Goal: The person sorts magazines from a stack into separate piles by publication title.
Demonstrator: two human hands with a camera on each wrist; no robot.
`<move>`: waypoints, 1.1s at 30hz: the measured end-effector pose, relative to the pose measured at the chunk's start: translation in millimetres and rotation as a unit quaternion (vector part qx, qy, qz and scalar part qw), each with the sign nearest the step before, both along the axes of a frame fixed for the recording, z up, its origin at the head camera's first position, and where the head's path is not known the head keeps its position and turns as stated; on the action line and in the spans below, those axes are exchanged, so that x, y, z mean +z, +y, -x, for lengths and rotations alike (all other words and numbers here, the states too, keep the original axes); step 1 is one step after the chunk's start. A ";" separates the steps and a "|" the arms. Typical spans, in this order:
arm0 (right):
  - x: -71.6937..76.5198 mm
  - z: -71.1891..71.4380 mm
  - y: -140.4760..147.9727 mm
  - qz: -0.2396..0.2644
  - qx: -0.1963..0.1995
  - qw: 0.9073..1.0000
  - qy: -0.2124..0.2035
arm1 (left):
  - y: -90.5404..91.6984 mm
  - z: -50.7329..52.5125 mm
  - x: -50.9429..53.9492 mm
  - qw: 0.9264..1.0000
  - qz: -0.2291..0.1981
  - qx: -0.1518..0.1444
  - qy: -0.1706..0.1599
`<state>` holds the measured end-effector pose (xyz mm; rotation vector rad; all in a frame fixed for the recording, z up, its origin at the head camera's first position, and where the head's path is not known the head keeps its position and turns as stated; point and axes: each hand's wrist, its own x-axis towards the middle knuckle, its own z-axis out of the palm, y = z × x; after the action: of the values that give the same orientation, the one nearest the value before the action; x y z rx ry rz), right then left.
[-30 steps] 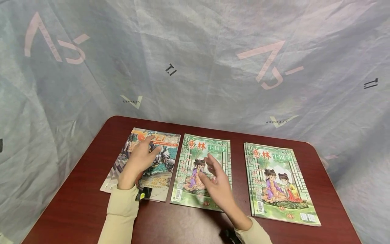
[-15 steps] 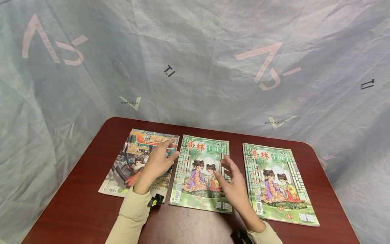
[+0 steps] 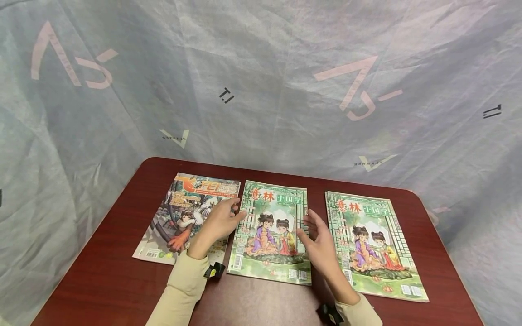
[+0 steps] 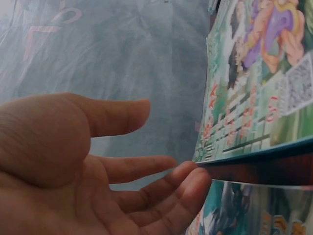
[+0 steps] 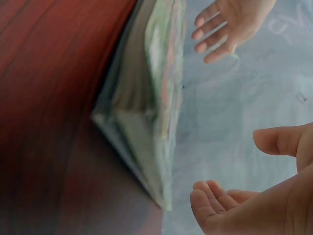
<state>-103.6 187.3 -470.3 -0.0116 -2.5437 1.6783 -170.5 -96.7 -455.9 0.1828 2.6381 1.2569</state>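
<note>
In the head view a green magazine [image 3: 273, 226] lies face up in the middle, two children on its cover. My left hand [image 3: 220, 222] is by its left edge, over the right side of an orange-titled magazine [image 3: 179, 217]. In the left wrist view, relaxed fingertips of the left hand [image 4: 132, 171] come close to the green magazine's edge [image 4: 244, 117]; contact is unclear. At the right edge is my right hand [image 3: 322, 246], thumb apart from its bent fingers, holding nothing. The right wrist view shows the magazine's thick page edges [image 5: 137, 83].
Another stack with the same green cover [image 3: 375, 244] lies at the right. All the magazines rest on a dark red table [image 3: 98, 262] with rounded far corners. Grey printed fabric [image 3: 261, 90] hangs behind and along both sides.
Both hands have shifted right: the left from over the orange-titled magazine to the middle magazine's left edge, the right from over its cover to its right edge. The magazines stay in place.
</note>
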 end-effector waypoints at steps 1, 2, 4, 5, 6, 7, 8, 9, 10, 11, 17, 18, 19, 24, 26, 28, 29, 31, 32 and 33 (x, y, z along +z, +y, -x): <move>-1.8 1.4 1.5 -0.001 -0.001 1.000 -0.001 | -0.2 -0.1 -1.4 1.000 0.005 -0.001 -0.005; -3.2 2.6 2.9 -0.002 -0.001 1.000 -0.004 | -0.6 -0.1 -2.2 1.000 0.009 -0.005 -0.007; -5.9 4.8 5.7 -0.003 -0.002 1.000 -0.012 | -1.0 0.1 -3.7 1.000 0.013 -0.012 -0.011; -7.0 5.4 6.8 -0.001 -0.001 1.000 -0.016 | -1.1 0.2 -4.1 1.000 0.016 -0.015 -0.011; -7.5 5.9 7.5 -0.001 -0.002 1.000 -0.023 | -1.1 0.2 -4.4 1.000 0.018 -0.019 -0.013; -8.1 6.4 8.1 0.000 -0.002 1.000 -0.031 | -1.4 0.2 -4.7 0.999 0.020 -0.022 -0.014; -8.6 6.5 8.7 0.000 -0.001 0.999 -0.037 | -1.5 0.2 -4.7 0.999 0.023 -0.024 -0.015; -9.1 6.6 9.4 -0.003 -0.001 0.999 -0.041 | -1.5 0.3 -5.2 0.999 0.026 -0.026 -0.016; -9.4 6.6 9.7 -0.006 -0.001 0.999 -0.046 | -1.5 0.2 -5.3 0.999 0.027 -0.027 -0.019; -9.8 6.7 10.3 -0.010 0.001 0.999 -0.048 | -1.6 0.0 -5.3 0.999 0.029 -0.029 -0.021; -11.8 8.2 13.6 -0.024 0.000 0.998 -0.060 | -1.2 -1.3 -5.2 0.998 0.042 -0.039 -0.026; -12.3 8.6 14.2 -0.026 0.001 0.998 -0.065 | -1.3 -1.7 -5.4 0.998 0.044 -0.040 -0.026; -12.6 8.8 15.0 -0.030 0.002 0.997 -0.070 | -1.4 -1.8 -5.5 0.998 0.044 -0.042 -0.027; -12.0 9.3 17.2 -0.050 0.007 0.994 -0.097 | -2.6 -3.4 -5.2 0.997 0.052 -0.050 -0.028; -10.8 9.0 17.2 -0.056 0.008 0.993 -0.102 | -2.8 -3.8 -4.9 0.997 0.053 -0.056 -0.025; -9.4 8.5 16.9 -0.057 0.008 0.993 -0.105 | -2.5 -3.9 -4.7 0.996 0.052 -0.064 -0.021; -9.0 8.3 16.8 -0.055 0.008 0.993 -0.105 | -4.2 -1.9 -11.9 0.996 0.053 -0.070 -0.007; -8.3 8.0 16.8 -0.048 0.008 0.993 -0.106 | -3.5 -2.3 -11.6 0.996 0.054 -0.074 0.002; -7.9 7.8 16.9 -0.044 0.007 0.993 -0.106 | -3.0 -2.6 -11.0 0.996 0.054 -0.075 0.005; -7.5 7.6 17.0 -0.041 0.007 0.993 -0.106 | -2.4 -3.0 -10.6 0.996 0.056 -0.073 0.007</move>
<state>-111.2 204.3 -477.8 -0.1759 -2.7704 1.6578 -167.5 -99.1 -466.4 0.3607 2.6419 1.0632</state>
